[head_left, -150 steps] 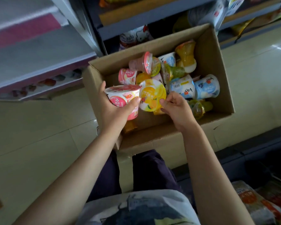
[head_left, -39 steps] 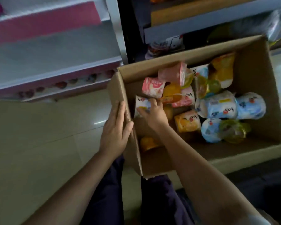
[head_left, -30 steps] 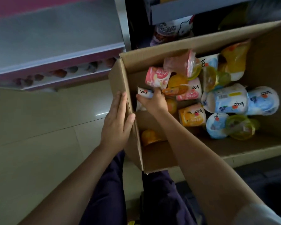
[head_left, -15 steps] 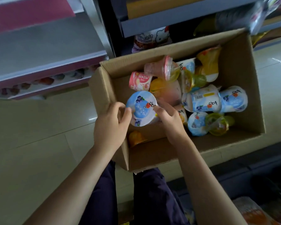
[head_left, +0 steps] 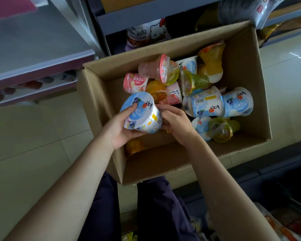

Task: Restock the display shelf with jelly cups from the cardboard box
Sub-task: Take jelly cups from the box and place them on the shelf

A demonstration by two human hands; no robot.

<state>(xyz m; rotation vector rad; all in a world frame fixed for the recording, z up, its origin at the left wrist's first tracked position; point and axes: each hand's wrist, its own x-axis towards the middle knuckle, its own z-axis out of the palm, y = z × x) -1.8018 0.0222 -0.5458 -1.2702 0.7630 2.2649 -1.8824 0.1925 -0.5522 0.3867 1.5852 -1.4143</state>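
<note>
Left hand (head_left: 119,130) grips a blue-and-white jelly cup (head_left: 140,113), thumb on the lid, fingers curled under its side; the cup is tilted and held above the left end of the open cardboard box (head_left: 241,54). Right hand (head_left: 176,124) is just beside the cup's base, fingers loosely curled; contact with the cup cannot be told. More jelly cups lie jumbled in the box on the floor. The display shelf (head_left: 42,63) stands to the upper left.
</note>
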